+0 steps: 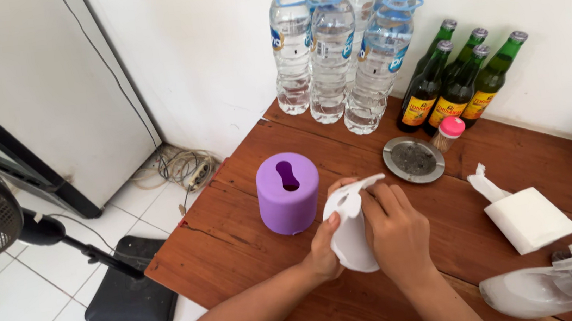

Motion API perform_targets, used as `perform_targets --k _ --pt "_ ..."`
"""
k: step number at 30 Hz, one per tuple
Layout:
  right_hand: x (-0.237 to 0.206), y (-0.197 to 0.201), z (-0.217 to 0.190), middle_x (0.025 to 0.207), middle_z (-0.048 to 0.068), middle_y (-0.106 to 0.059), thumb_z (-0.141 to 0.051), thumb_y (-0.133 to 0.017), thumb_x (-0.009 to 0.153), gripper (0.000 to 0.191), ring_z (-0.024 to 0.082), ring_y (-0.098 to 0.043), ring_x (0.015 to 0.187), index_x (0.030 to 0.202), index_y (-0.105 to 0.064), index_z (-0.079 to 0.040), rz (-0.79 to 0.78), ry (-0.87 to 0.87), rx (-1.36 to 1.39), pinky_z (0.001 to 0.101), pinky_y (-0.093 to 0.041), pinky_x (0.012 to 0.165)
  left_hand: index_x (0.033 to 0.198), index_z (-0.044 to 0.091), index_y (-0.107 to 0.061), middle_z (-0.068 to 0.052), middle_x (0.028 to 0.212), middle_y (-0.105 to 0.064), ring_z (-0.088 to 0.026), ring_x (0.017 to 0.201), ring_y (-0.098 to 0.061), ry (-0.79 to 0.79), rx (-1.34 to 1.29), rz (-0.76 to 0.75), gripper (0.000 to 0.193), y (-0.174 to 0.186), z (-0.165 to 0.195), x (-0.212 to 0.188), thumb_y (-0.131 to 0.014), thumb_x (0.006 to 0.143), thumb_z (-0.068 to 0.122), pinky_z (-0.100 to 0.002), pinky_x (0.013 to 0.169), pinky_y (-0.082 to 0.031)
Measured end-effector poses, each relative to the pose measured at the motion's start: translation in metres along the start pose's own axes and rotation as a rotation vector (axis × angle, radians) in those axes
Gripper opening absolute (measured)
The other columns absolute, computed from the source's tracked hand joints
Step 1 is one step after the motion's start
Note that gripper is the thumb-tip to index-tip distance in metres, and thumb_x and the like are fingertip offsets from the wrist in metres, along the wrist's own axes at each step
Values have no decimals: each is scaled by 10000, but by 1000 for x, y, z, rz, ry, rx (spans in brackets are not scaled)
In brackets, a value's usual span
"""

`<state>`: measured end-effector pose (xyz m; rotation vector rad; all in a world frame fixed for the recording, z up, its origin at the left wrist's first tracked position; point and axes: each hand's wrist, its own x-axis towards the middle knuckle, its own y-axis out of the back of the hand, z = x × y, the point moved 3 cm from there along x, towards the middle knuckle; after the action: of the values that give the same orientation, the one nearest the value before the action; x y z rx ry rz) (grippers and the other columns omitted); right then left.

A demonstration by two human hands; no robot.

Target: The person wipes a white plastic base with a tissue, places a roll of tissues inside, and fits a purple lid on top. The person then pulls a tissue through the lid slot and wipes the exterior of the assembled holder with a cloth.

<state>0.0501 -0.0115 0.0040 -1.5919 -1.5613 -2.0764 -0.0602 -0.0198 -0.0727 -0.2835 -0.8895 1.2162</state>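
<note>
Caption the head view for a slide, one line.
Both hands, left hand and right hand, grip a white plastic lid beside a purple cylindrical tissue holder on a wooden table.

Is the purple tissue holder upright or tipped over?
Upright. The purple holder stands on its flat base on the table, its slotted top facing up. Both hands, left and right, hold a white lid beside it.

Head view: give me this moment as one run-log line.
left hand: grips white lid | right hand: on lid | purple cylinder holder: upright, left of hands | wooden table
</note>
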Motion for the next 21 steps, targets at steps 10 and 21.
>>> perform_targets --k 10,21 --pt "2 -5 5 1045 38 -674 -28 -654 775 295 220 -675 942 1059 -731 -39 -195 -139 -62 369 -569 606 1515 176 -272 -90 1475 -433 -244 1395 -435 72 47 88 710 8 -12 2 -491 952 549 -433 1156 -401" --pt "15 27 34 801 84 -719 -80 -733 838 170 223 -663 619 994 -794 -54 -141 -563 481 366 -506 562 1535 90 -360 -159 1438 -531 -285 1294 -555 63 -79 103 787 13 -6 -3 -399 985 650 -436 1083 -489"
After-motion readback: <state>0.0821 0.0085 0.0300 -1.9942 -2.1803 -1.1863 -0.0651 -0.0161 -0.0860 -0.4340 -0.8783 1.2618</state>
